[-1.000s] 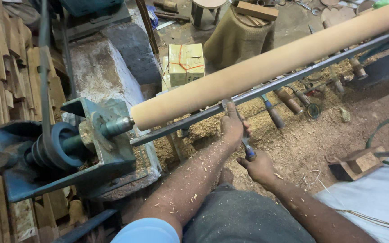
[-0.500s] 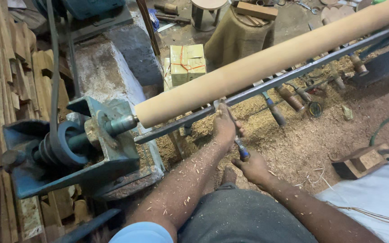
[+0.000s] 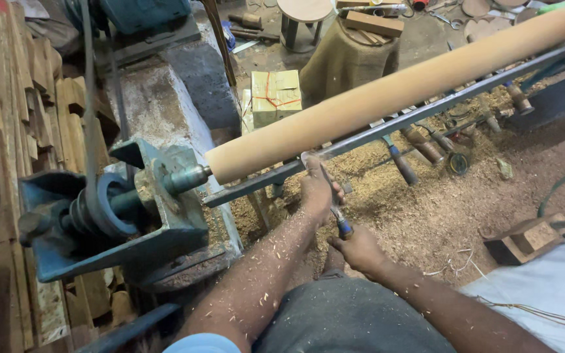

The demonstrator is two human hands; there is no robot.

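My left hand (image 3: 317, 188) rests on top of a chisel (image 3: 329, 196), its fingers curled down over the blade and pressing it against the long steel tool rest (image 3: 387, 127) that runs along the front of the lathe. My right hand (image 3: 359, 248) sits lower and closer to my body, fingers closed around the blue-banded end of the chisel handle. The tool slopes up from that hand toward the left one, and its tip lies just under the near end of the long pale wooden cylinder (image 3: 387, 91). Whether the edge actually touches the wood I cannot tell, as my left hand hides it.

The cylinder stretches from the blue headstock (image 3: 145, 209) at my left up and away toward the top right. A dark belt (image 3: 89, 98) rises from the grooved pulley (image 3: 102, 209) on the headstock. Sawdust and shavings (image 3: 426, 216) cover the floor below the rest, and flecks cling to my left forearm. Several other wooden-handled tools (image 3: 420, 145) lie in the shavings behind the rest. A wooden block (image 3: 524, 238) sits on the floor to my right, and stacked planks (image 3: 8, 117) stand at far left.
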